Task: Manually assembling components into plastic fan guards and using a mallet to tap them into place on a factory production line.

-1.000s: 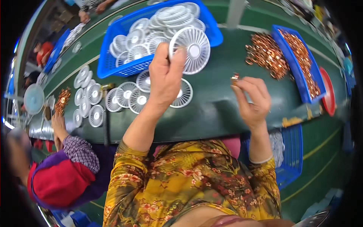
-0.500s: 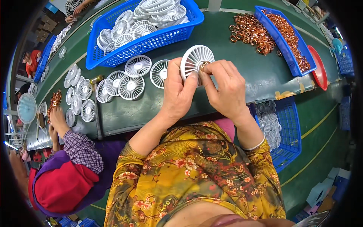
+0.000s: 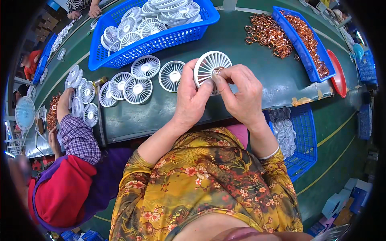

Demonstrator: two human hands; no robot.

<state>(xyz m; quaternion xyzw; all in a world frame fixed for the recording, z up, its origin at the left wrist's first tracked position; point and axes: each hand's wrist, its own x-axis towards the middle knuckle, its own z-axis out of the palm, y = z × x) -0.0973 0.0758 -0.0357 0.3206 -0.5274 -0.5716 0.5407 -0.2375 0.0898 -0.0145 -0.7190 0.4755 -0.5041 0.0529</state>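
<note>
A round white plastic fan grille [image 3: 210,64] with radial slats is tilted up in front of me, above the green table. My left hand [image 3: 192,90] grips its left edge, thumb across the lower front. At the grille's hub my right hand [image 3: 242,90] pinches a small copper-coloured ring [image 3: 217,71] between thumb and fingertips. The ring touches the hub; the fingers partly hide it, so how it sits there I cannot tell. Just left of my hands, another white grille [image 3: 171,76] lies flat on the table.
Behind stands a blue basket [image 3: 157,50] heaped with white grilles; several more lie left of it. Loose copper rings [image 3: 268,34] are piled at the right beside a blue tray [image 3: 307,52] of rings and a red tray [image 3: 338,74]. A blue crate [image 3: 303,140] stands below. A co-worker sits at left.
My hands have barely shifted; the grille has turned slightly more face-on. At left the co-worker's hand has moved from the ring pile to the upright grilles.
</note>
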